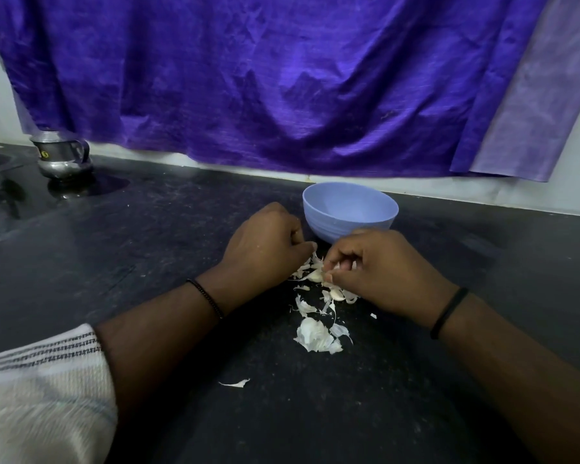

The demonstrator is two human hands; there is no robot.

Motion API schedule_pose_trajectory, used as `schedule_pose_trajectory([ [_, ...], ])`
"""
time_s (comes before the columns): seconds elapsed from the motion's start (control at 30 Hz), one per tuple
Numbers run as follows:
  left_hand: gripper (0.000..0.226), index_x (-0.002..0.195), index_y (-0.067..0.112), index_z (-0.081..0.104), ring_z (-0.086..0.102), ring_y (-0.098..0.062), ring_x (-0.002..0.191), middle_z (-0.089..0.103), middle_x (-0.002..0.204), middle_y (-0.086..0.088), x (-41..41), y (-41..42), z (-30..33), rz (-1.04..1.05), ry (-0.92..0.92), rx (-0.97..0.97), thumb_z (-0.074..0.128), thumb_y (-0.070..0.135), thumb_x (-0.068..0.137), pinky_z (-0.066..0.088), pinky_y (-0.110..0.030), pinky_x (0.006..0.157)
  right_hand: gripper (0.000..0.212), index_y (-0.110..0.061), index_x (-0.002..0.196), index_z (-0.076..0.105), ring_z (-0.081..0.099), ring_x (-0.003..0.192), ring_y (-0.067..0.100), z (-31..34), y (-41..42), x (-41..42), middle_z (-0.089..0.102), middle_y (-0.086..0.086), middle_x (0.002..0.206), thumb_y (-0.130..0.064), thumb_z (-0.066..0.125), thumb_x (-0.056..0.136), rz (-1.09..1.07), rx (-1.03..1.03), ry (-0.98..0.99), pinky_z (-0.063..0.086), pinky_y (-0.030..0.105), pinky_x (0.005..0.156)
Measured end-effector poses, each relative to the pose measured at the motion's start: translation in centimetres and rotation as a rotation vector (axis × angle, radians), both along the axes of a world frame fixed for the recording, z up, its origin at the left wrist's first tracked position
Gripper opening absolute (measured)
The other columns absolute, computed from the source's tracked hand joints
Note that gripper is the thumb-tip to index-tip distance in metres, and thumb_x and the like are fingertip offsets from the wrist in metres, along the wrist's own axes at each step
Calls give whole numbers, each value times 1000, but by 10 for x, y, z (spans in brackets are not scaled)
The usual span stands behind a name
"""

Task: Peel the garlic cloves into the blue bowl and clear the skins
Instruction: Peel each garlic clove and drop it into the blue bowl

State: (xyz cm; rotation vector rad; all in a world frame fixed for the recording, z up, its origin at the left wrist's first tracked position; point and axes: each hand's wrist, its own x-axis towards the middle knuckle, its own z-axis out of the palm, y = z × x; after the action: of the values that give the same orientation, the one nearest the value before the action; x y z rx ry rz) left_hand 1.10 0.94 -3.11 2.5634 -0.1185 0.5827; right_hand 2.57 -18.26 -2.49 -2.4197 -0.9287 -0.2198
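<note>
A garlic clove (pixel 316 275) is pinched between the curled fingers of the left hand (pixel 265 244) and the right hand (pixel 379 267), low over the dark desk (pixel 147 262) and just in front of the blue bowl (pixel 350 211). More cloves (pixel 337 294) are seen on the desk under the right hand. Loose skins (pixel 317 336) are scattered nearer the person, and a steel jug (pixel 60 155) is set well apart at the far left.

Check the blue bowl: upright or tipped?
Upright. The blue bowl sits on its base on the counter, rim level, mouth facing up. Its bottom is hidden, so contents cannot be told.
</note>
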Motion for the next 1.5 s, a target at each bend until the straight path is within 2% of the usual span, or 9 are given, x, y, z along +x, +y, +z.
schedule_pose_trajectory([
  [0.1, 42, 55, 23, 47, 55, -14, 74, 47, 80, 9, 1, -1, 0, 18, 7, -1, 72, 41, 85, 40, -30, 64, 6, -31, 78, 74, 60, 69, 3, 7, -2, -3, 63, -13, 70, -26, 78, 79, 5, -48, -1, 51, 28, 67],
  [0.3, 33, 67, 17, 63, 56, -10, 76, 51, 85, 8, 2, -3, -3, 2, -28, -14, 69, 43, 86, 42, -30, 65, 19, -38, 85, 72, 58, 68, -1, 23, -7, -7, 63, -16, 72, -46, 83, 71, -8, -298, 85, 48, 26, 64],
  [0.43, 29, 68, 18, 67, 53, -6, 75, 51, 82, 10, 1, -3, -3, -33, -67, -35, 69, 40, 88, 38, -28, 65, 15, -37, 88, 74, 60, 74, -2, 20, -4, -6, 65, -17, 76, -42, 81, 76, -4, -363, 105, 47, 24, 66],
  [0.7, 16, 82, 19, 72, 55, -3, 68, 62, 74, 9, -3, -8, -4, -196, -229, -196, 66, 28, 93, 39, -22, 61, 3, -16, 86, 73, 65, 61, -1, 21, -5, -8, 72, -12, 68, -18, 75, 87, 28, 120, 257, 47, 13, 60],
  [0.8, 18, 85, 19, 73, 60, -10, 66, 66, 72, 5, -4, -9, -5, -286, -238, -266, 61, 29, 94, 48, -33, 60, 7, -10, 88, 70, 70, 64, 13, 20, -2, -9, 72, 0, 67, -4, 73, 86, 32, 355, 377, 48, 16, 57],
  [0.97, 14, 89, 18, 75, 65, -28, 68, 71, 74, -1, -3, -10, -9, -340, -191, -442, 62, 22, 96, 54, -45, 62, 17, -7, 87, 73, 61, 61, 5, 17, -2, -8, 71, 4, 72, -8, 84, 75, 12, 534, 404, 47, 14, 57],
  [1.13, 13, 98, 12, 72, 60, -10, 55, 71, 75, -4, -3, -8, -7, -367, -135, -655, 59, 11, 98, 46, -22, 50, 11, -8, 88, 73, 65, 65, 12, 15, -2, -5, 74, 10, 77, -10, 80, 80, -13, 493, 375, 49, 21, 57],
  [1.3, 12, 100, 14, 74, 56, -8, 59, 70, 81, -7, -3, -9, -6, -408, -165, -585, 69, 8, 91, 49, -28, 55, 9, -3, 94, 65, 58, 53, 13, 17, -1, -5, 69, 8, 67, -10, 69, 90, -28, 613, 469, 47, 22, 48],
  [1.5, 18, 99, 13, 78, 59, -6, 63, 64, 80, 8, -5, -9, -5, -375, -284, -356, 81, 15, 81, 45, -15, 60, 21, -6, 84, 67, 52, 51, 10, 14, 2, -6, 68, 0, 65, -21, 61, 97, -55, 644, 464, 42, 18, 48],
])
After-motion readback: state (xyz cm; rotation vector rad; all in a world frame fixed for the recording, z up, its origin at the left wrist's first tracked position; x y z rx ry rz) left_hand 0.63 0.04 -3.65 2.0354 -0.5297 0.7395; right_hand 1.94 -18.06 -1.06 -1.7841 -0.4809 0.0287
